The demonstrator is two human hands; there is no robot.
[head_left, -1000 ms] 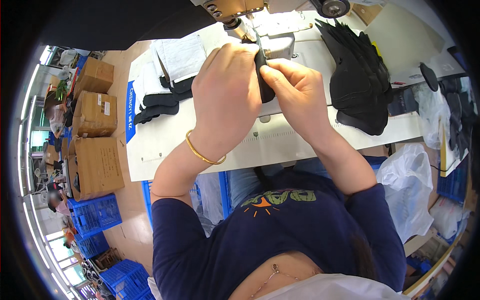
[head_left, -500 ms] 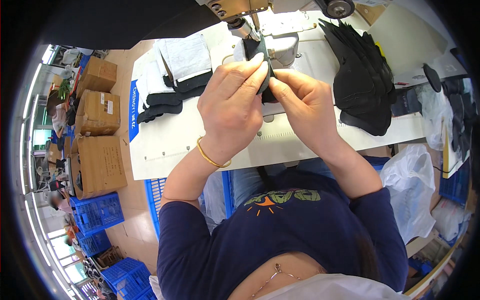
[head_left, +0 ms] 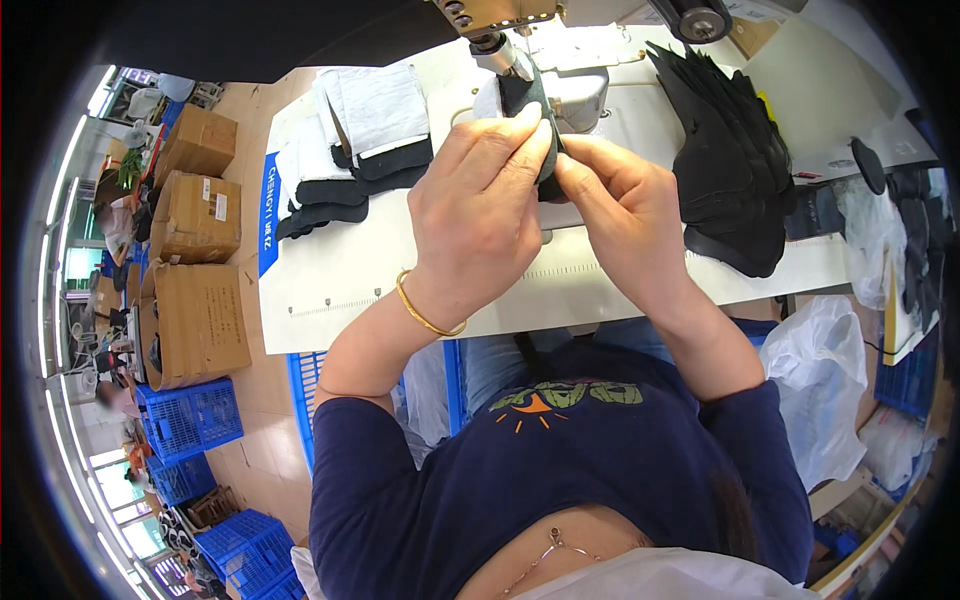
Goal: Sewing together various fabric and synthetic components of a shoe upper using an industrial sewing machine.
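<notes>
A dark fabric piece (head_left: 522, 95) lies under the head of a sewing machine (head_left: 505, 55), its near edge pinched in my fingers. My left hand (head_left: 478, 195) grips it from the left, thumb and fingertips pressed together on its surface. On the other side, my right hand (head_left: 625, 195) holds the edge between thumb and bent forefinger. Both hands are close together, just in front of the needle area. My fingers hide much of the piece, and the needle tip is hard to make out.
Left on the white table (head_left: 350, 320) are stacked white-and-black fabric pieces (head_left: 375, 110). A pile of black cut pieces (head_left: 725, 170) lies at right. Cardboard boxes (head_left: 195, 215) and blue crates (head_left: 190, 415) stand on the floor at left; a plastic bag (head_left: 815, 380) hangs at right.
The view has shifted slightly. Both hands keep their hold on the dark fabric piece, with little visible movement relative to the machine.
</notes>
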